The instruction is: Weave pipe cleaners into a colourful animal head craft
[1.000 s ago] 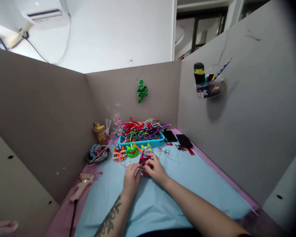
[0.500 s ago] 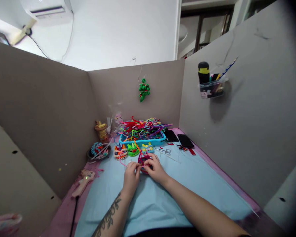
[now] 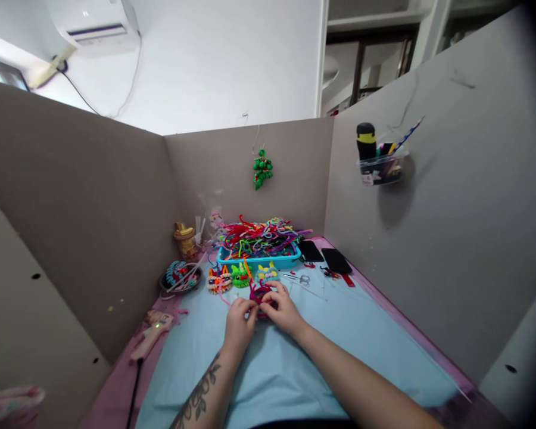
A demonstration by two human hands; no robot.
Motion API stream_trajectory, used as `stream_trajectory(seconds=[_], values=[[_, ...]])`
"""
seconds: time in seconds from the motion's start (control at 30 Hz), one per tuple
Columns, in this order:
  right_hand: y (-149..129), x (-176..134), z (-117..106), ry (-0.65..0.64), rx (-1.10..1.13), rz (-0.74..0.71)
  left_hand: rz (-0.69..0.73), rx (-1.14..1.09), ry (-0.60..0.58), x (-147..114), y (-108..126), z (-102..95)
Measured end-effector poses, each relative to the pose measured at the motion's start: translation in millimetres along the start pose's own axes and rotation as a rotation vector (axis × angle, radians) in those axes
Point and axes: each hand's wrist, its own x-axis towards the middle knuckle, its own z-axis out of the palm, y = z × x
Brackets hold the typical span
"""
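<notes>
A small dark-pink piece of pipe-cleaner work (image 3: 259, 293) is held between my two hands above the blue cloth. My left hand (image 3: 240, 320) pinches its near left side with thumb and fingertips. From the right, my right hand (image 3: 282, 307) grips it, fingers curled over its top and thumb at the front. The fingers hide much of the piece. Just beyond it sit an orange-and-peach fuzzy figure (image 3: 218, 280), a green one (image 3: 240, 276) and a light-blue-and-yellow one (image 3: 268, 273). A pale pink pipe cleaner (image 3: 224, 297) curls beside my left hand.
A blue tray (image 3: 286, 261) heaped with coloured pipe cleaners stands behind. Scissors (image 3: 302, 279) and two black phone-like slabs (image 3: 336, 260) lie right. At left are a dark bowl (image 3: 195, 282) and a pink glue gun (image 3: 154, 338) with a cord. Grey partitions (image 3: 129, 179) enclose the table.
The view has tilted slightly, so the scene sits a little lower. Both hands stay on the dark-pink piece, with only small finger shifts.
</notes>
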Motion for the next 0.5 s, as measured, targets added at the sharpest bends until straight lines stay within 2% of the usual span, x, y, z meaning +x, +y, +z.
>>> stream_trajectory(seconds=[0.33, 0.43, 0.5], values=[[1.9, 4.3, 1.6, 0.114, 0.310, 0.167, 0.049, 0.080, -0.055, -3.3, 4.1, 5.7], [4.6, 5.0, 0.1, 0.111, 0.323, 0.198, 0.054, 0.079, -0.060, -4.2, 3.5, 6.3], [3.7, 5.0, -1.3, 0.069, 0.271, 0.168, 0.044, 0.077, -0.045, -4.9, 2.4, 5.6]])
